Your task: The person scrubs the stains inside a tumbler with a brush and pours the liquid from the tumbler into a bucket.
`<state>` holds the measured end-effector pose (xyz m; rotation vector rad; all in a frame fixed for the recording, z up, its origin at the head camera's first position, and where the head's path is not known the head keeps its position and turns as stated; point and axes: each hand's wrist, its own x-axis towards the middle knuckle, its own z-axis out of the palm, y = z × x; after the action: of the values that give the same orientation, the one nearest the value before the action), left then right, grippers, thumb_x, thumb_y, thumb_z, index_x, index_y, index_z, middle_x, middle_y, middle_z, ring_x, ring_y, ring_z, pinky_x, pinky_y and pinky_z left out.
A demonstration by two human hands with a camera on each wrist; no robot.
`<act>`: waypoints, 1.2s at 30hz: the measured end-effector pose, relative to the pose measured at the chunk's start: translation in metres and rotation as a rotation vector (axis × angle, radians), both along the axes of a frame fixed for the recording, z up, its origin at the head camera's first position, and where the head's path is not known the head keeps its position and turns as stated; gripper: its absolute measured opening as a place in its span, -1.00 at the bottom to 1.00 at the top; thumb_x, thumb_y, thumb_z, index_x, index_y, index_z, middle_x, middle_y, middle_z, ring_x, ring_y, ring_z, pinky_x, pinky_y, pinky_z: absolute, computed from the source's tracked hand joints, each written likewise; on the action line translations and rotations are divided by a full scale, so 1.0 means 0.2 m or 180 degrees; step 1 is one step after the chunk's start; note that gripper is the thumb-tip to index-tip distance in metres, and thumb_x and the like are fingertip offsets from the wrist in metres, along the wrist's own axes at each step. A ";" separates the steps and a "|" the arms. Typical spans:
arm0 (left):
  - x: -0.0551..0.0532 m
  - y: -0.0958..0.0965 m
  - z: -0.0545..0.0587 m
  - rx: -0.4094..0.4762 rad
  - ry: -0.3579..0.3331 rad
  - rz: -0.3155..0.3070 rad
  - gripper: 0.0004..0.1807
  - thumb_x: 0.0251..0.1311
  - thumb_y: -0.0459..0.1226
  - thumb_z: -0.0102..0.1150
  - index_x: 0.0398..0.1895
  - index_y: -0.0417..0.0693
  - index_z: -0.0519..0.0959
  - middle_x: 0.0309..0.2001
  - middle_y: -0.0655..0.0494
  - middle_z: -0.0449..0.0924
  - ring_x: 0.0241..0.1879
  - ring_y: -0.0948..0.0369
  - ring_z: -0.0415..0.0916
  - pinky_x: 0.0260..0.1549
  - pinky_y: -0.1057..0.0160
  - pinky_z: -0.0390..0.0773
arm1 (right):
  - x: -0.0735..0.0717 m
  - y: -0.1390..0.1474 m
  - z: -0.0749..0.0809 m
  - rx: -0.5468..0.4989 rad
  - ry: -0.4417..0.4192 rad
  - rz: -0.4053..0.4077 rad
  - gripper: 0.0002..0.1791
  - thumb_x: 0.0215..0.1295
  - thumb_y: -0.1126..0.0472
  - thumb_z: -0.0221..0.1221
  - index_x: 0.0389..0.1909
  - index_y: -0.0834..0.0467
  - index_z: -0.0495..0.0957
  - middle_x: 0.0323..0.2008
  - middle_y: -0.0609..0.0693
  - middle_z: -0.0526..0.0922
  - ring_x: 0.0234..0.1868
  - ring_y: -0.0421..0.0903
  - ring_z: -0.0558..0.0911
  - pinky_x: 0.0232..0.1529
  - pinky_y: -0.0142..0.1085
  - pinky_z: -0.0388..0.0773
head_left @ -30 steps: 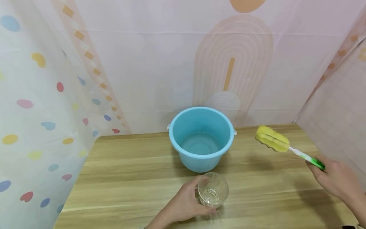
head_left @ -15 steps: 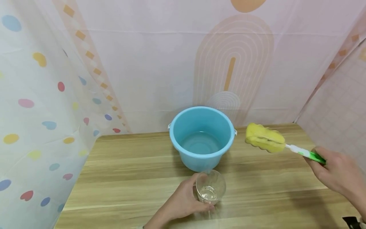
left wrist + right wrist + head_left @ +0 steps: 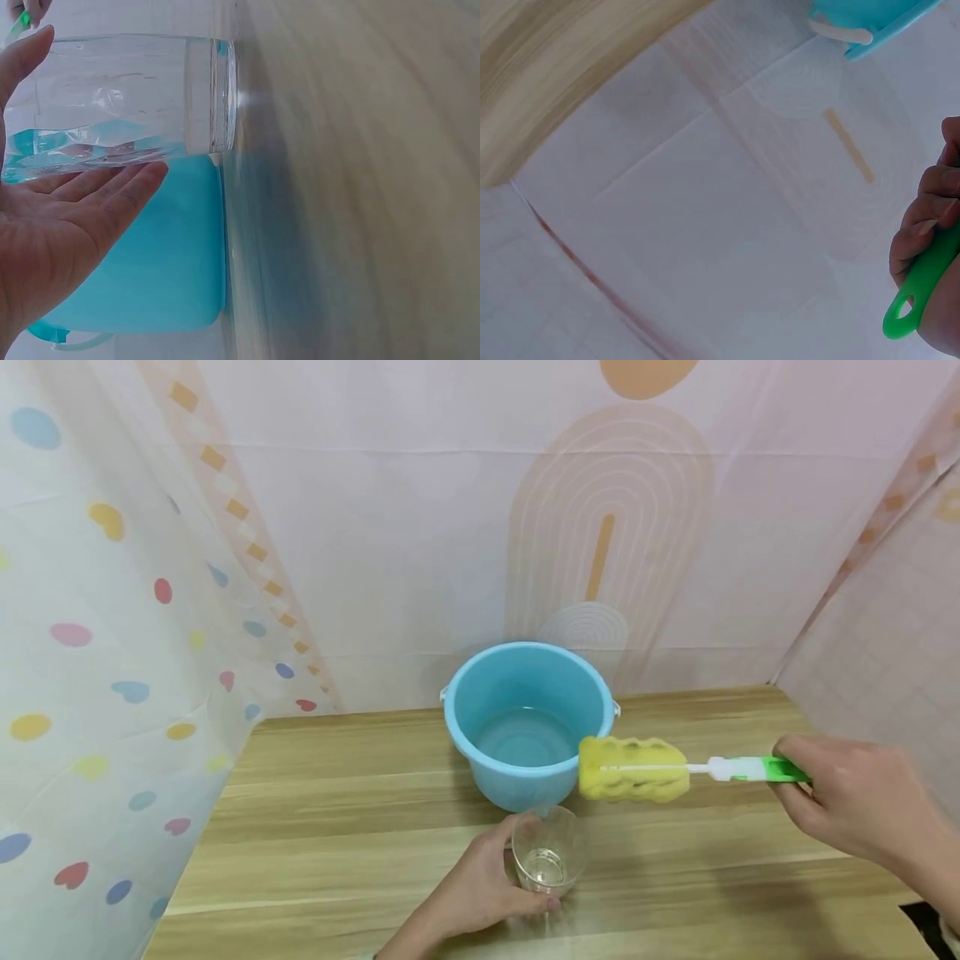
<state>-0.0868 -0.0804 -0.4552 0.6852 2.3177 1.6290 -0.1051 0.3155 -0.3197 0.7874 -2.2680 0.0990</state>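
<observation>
While the left hand [image 3: 482, 881] is clasping a glass tumbler [image 3: 557, 852], the right hand [image 3: 862, 802] is gripping a sponge brush [image 3: 660, 770] right of the tumbler, not yet inside.

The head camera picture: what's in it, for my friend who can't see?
A person's right hand grips a green-handled yellow sponge brush, while the left hand holds a clear glass at a wooden table. Behind the glass stands a blue bucket with what looks like water inside, before a patterned curtain.
</observation>
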 end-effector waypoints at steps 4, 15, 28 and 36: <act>0.00 0.01 0.00 -0.0100 -0.0013 0.0038 -0.05 -0.03 -0.08 0.70 0.46 0.07 0.40 0.29 0.19 0.56 0.29 0.15 0.48 0.32 -0.02 0.47 | -0.02 -0.05 0.02 0.0193 0.0036 0.0106 -0.58 0.51 -0.09 -0.30 -0.59 -0.11 0.24 -0.62 -0.40 0.00 -0.61 -0.43 -0.04 -0.69 -0.49 -0.10; 0.00 0.00 0.01 0.0009 -0.0062 0.0003 -0.08 -0.01 -0.08 0.69 0.44 0.27 0.39 0.30 0.33 0.54 0.29 0.16 0.49 0.31 -0.02 0.48 | -0.06 -0.21 0.06 0.0473 0.0006 0.0667 -0.75 0.28 0.19 -0.26 -0.62 -0.04 0.14 -0.62 -0.30 -0.02 -0.53 -0.33 -0.08 -0.57 -0.48 -0.11; 0.01 0.00 0.02 0.0006 -0.0136 -0.0031 0.03 -0.02 -0.10 0.70 0.53 0.27 0.30 0.34 0.34 0.49 0.30 0.21 0.47 0.32 -0.03 0.47 | -0.11 -0.40 0.18 0.0966 0.0197 0.0942 -0.72 0.15 0.34 -0.34 -0.63 0.09 0.27 -0.65 -0.19 0.05 -0.57 -0.22 0.04 -0.53 -0.37 0.06; 0.00 0.01 0.02 0.0005 -0.0221 -0.0039 -0.01 -0.02 -0.12 0.70 0.50 0.28 0.33 0.31 0.37 0.51 0.28 0.25 0.48 0.32 -0.01 0.46 | -0.11 -0.55 0.23 0.1339 0.0523 0.1021 -0.64 0.23 0.50 -0.40 -0.68 0.10 0.09 -0.66 -0.09 -0.02 -0.58 -0.17 -0.01 -0.52 -0.36 0.04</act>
<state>-0.0858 -0.0792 -0.4516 0.6315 2.2597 1.6231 -0.1263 0.2056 -0.2744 1.3251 -2.0134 -0.2942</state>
